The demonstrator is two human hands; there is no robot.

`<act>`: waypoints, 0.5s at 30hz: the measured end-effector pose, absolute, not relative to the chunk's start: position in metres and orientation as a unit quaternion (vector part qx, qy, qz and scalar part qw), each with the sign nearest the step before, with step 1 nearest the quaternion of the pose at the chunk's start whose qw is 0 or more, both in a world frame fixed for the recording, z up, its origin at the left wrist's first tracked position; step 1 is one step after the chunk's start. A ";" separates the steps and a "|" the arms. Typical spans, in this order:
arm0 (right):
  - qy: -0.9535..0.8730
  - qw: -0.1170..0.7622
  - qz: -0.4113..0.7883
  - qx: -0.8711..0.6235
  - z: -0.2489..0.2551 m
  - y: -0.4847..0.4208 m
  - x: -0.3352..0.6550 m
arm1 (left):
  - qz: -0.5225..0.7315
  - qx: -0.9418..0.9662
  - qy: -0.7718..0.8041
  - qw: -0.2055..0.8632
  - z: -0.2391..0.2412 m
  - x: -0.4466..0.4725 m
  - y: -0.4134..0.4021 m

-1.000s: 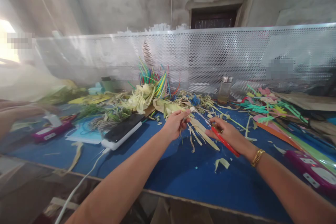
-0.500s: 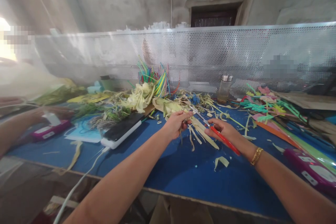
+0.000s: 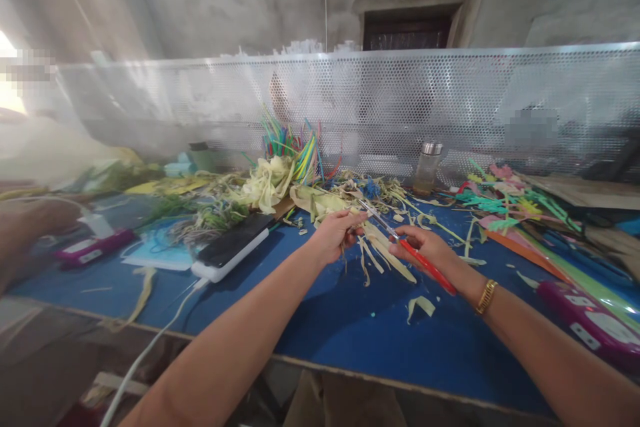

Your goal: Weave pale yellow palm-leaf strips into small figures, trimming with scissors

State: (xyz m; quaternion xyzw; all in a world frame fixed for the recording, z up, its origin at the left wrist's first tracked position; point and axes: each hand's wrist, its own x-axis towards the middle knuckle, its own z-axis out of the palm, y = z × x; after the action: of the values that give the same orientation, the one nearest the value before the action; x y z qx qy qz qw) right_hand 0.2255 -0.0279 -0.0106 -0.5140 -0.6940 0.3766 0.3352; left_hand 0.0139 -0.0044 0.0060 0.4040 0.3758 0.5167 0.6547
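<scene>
My left hand (image 3: 336,236) is in a pinch above the table's middle, with its fingertips close to the slim metal jaws. What it pinches is too small to make out. My right hand (image 3: 424,250) is closed around a red-handled tool (image 3: 431,268) with long, thin jaws that look like pliers or scissors. The jaws point up and left, over my left fingertips. Pale dried husk strips (image 3: 384,248) lie under and between both hands. Behind them spreads a heap of larger cream husk leaves (image 3: 273,181). A small curled scrap (image 3: 420,307) rests nearer the front edge.
A phone (image 3: 231,245) on a white power bank lies left, its cable hanging off the edge. Purple power strips (image 3: 95,247) flank the work area. A glass bottle (image 3: 427,168) stands behind, and bright craft flowers (image 3: 505,197) lie right. Another person's arm (image 3: 37,227) is at far left.
My hands and the red-handled tool hold nearly the same position. At far left, the other person's arm has shifted left and away from the purple power strip.
</scene>
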 end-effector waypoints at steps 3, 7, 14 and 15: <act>-0.682 0.345 0.381 -0.520 -0.009 -0.028 0.225 | 0.516 0.403 0.371 0.659 0.006 0.014 -0.005; -0.642 0.404 0.391 -0.522 -0.011 -0.024 0.224 | 0.534 0.376 0.338 0.678 0.003 0.013 -0.003; -0.581 0.505 0.383 -0.511 -0.017 -0.014 0.230 | 0.558 0.358 0.287 0.691 0.001 0.013 0.000; -0.582 0.519 0.375 -0.502 -0.016 -0.015 0.230 | 0.557 0.360 0.290 0.690 0.000 0.013 0.000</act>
State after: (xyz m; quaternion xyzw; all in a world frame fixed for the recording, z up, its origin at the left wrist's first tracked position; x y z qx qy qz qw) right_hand 0.2302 -0.0146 -0.0162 -0.5016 -0.5815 0.3750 0.5192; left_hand 0.0130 0.0003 0.0003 0.3604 0.2897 0.5573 0.6896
